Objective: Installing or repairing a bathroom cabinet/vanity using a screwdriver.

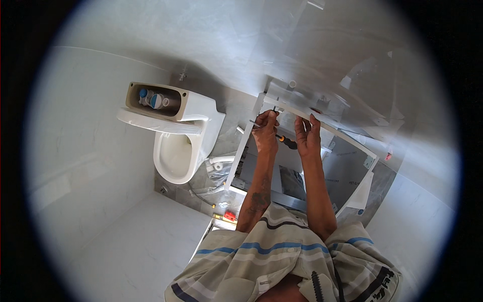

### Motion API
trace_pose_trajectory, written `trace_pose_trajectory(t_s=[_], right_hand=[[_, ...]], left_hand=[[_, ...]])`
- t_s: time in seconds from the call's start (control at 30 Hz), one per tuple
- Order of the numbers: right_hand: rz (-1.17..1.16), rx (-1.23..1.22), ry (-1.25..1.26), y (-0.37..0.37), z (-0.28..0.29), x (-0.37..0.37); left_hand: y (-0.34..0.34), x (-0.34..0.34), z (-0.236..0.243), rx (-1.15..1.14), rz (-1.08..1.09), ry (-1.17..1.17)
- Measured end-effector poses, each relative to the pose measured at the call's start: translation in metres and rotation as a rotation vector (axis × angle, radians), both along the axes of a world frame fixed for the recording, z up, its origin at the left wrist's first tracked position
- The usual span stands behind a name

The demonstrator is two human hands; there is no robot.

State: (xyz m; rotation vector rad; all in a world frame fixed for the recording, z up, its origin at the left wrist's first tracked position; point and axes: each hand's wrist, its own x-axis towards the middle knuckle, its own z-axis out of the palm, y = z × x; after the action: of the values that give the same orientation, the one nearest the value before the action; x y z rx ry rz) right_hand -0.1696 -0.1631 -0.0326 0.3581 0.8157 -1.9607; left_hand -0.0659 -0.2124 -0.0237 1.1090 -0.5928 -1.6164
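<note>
Striped shirt (pixel 261 261) fills the near bottom edge, both bare forearms reaching up and away from it. Red-handled tool (pixel 229 216) lies on the floor just left of the left forearm. Farther out, the left hand (pixel 265 132) has its fingers closed around a screwdriver (pixel 274 135), black-and-orange handle poking out toward the right hand, thin shaft pointing left. The right hand (pixel 307 136) sits just beside it, fingers curled together, tips touching the top rail of a white cabinet frame (pixel 327 128); grip there cannot be told. Left of the frame stands a white toilet (pixel 173 151), its cistern (pixel 157 100) open on top, against the grey wall.
</note>
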Motion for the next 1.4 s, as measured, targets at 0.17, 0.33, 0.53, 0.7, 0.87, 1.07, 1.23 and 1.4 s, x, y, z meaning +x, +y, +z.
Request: trace_pose_trajectory(t_s=[0.17, 0.33, 0.53, 0.7, 0.87, 1.07, 1.23, 1.4], right_hand=[[0.001, 0.006, 0.016, -0.001, 0.000, 0.000], [-0.028, 0.095, 0.619, 0.002, -0.024, 0.009], [-0.073, 0.061, -0.072, 0.010, 0.001, 0.000], [-0.035, -0.094, 0.166, 0.011, 0.028, 0.015], [-0.011, -0.044, -0.015, 0.007, -0.004, 0.004], [0.021, -0.082, -0.006, 0.008, -0.007, 0.002], [-0.044, -0.077, -0.102, 0.002, -0.021, 0.003], [-0.038, -0.079, -0.047, -0.003, 0.001, 0.010]], left_hand=[[-0.001, -0.009, 0.004, 0.044, 0.136, -0.044], [-0.002, -0.026, 0.015, -0.122, 0.220, -0.362], [0.092, 0.003, 0.067, 0.086, -0.335, -0.153], [0.061, 0.062, 0.181, -0.077, -0.971, 0.293], [0.074, 0.073, 0.285, -0.330, -1.166, 0.596], [0.089, 0.076, 0.342, -0.317, -0.902, 0.390], [0.080, 0.063, 0.237, -0.406, -0.635, 0.247], [0.055, 0.030, 0.160, -0.321, -0.960, -0.472]])
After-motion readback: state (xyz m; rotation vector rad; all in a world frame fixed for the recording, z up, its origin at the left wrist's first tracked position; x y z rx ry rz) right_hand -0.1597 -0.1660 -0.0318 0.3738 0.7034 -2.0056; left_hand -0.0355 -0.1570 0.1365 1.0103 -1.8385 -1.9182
